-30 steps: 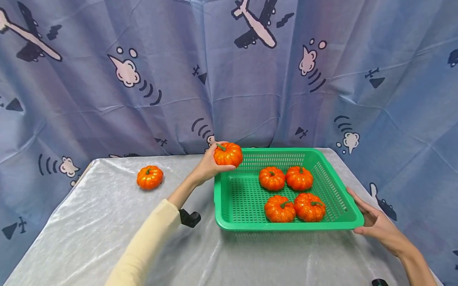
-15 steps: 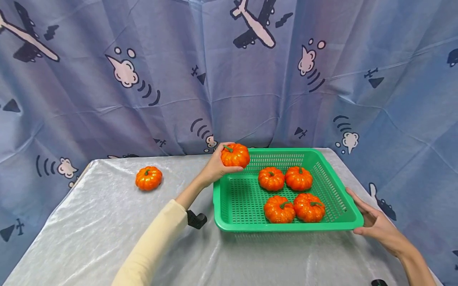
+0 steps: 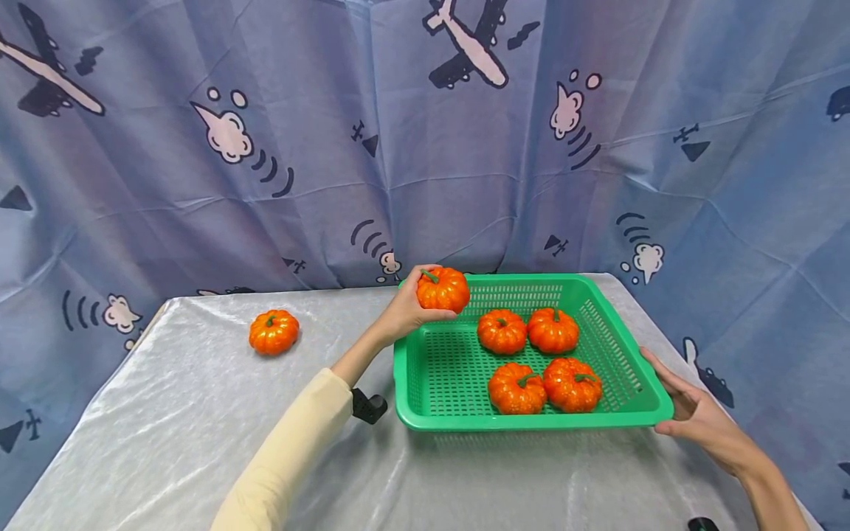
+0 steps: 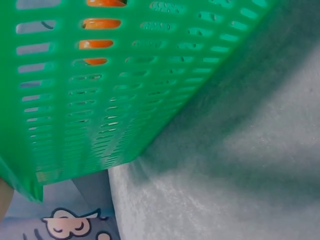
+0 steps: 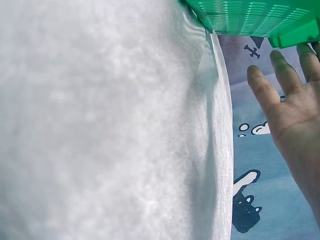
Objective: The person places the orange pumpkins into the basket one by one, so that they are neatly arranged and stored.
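Note:
In the head view my left hand [image 3: 403,310] grips an orange toy pumpkin [image 3: 443,290] with a green stem, its thumb below and fingers behind. That pumpkin is held above the back left corner of a green plastic basket [image 3: 531,421]. Several similar pumpkins [image 3: 502,332] sit inside the basket, toward its right half. My right hand [image 3: 707,424] touches the basket's right side near the front corner. Its fingers [image 5: 260,82] look fairly straight and spread in the right wrist view. Only a sliver of the left hand shows in the left wrist view, beside the basket wall [image 4: 115,100].
Another pumpkin [image 3: 274,332] lies by itself on the left of the table, which has a pale grey velvety cloth [image 3: 166,442]. A blue curtain [image 3: 319,110] with plane prints hangs directly behind. The black wrist mount [image 3: 368,405] is near the basket's left side.
My left hand has moved to the right with its pumpkin, from the basket's left rim to a little farther over the basket. The right hand and the basket stay practically in place.

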Demonstrator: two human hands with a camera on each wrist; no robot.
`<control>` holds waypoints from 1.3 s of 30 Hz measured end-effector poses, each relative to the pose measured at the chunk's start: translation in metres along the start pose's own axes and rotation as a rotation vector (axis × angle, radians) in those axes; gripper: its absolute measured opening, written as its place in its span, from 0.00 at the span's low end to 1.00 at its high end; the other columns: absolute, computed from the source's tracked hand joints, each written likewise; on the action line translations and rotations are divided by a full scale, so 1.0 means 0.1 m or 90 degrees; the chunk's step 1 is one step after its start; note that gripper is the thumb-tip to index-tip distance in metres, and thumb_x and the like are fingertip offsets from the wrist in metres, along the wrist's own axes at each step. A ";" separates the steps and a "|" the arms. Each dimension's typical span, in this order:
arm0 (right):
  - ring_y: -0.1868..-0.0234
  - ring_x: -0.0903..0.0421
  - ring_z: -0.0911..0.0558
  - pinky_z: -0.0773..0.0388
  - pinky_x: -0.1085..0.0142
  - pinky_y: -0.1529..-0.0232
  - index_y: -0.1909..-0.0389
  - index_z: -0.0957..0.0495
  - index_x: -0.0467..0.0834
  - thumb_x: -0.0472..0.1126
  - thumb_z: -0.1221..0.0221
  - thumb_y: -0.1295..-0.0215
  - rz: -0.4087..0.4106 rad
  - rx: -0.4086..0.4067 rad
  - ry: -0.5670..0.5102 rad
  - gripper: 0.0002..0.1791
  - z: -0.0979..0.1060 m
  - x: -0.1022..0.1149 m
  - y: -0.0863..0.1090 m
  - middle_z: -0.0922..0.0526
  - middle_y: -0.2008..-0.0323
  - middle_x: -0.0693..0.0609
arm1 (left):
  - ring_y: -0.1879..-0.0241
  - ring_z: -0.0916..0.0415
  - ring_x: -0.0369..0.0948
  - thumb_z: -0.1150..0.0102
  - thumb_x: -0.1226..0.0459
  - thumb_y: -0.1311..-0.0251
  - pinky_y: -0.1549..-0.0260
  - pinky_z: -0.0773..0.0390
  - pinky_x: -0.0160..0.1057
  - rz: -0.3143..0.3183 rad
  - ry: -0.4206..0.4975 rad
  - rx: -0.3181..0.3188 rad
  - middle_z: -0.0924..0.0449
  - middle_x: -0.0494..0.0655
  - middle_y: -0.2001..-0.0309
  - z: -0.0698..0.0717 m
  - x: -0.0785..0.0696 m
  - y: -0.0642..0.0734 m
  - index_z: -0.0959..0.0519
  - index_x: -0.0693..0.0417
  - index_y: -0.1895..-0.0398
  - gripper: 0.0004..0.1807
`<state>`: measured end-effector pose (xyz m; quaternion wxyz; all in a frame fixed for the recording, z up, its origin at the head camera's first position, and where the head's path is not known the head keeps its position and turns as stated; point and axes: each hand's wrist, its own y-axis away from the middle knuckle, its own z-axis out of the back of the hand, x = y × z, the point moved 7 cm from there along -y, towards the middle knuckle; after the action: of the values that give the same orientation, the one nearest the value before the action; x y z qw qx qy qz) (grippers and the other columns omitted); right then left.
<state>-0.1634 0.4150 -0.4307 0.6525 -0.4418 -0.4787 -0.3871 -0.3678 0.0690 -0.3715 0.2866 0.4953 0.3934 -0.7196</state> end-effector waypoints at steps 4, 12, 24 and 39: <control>0.36 0.72 0.35 0.25 0.73 0.49 0.24 0.63 0.44 0.17 0.45 0.43 -0.004 0.005 -0.005 0.52 0.00 0.00 -0.02 0.49 0.30 0.75 | 0.46 0.29 0.49 0.26 0.73 0.56 0.48 0.25 0.44 -0.002 -0.005 0.005 0.31 0.54 0.41 -0.01 -0.01 -0.02 0.40 0.56 0.37 0.43; 0.36 0.70 0.34 0.24 0.70 0.50 0.25 0.64 0.44 0.17 0.45 0.42 0.002 0.016 -0.033 0.52 -0.01 0.00 -0.02 0.47 0.30 0.75 | 0.47 0.29 0.49 0.27 0.73 0.55 0.48 0.25 0.43 -0.018 -0.025 0.033 0.32 0.54 0.41 -0.08 -0.02 -0.07 0.41 0.56 0.37 0.43; 0.36 0.71 0.34 0.25 0.72 0.49 0.24 0.63 0.44 0.16 0.45 0.43 0.001 0.008 -0.025 0.52 0.00 0.00 0.00 0.47 0.30 0.74 | 0.47 0.28 0.49 0.23 0.67 0.58 0.51 0.23 0.41 -0.017 -0.185 0.068 0.29 0.56 0.43 -0.23 -0.06 -0.12 0.38 0.59 0.37 0.44; 0.36 0.72 0.35 0.25 0.72 0.49 0.25 0.63 0.43 0.16 0.44 0.44 0.001 0.005 -0.022 0.52 0.00 0.00 0.00 0.47 0.30 0.74 | 0.48 0.27 0.48 0.23 0.60 0.57 0.52 0.23 0.40 0.062 -0.314 0.130 0.28 0.55 0.44 -0.33 0.04 -0.11 0.39 0.56 0.34 0.46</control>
<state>-0.1633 0.4146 -0.4306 0.6462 -0.4461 -0.4912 -0.3770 -0.3616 0.1025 -0.3785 0.3566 0.3499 0.2132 -0.8396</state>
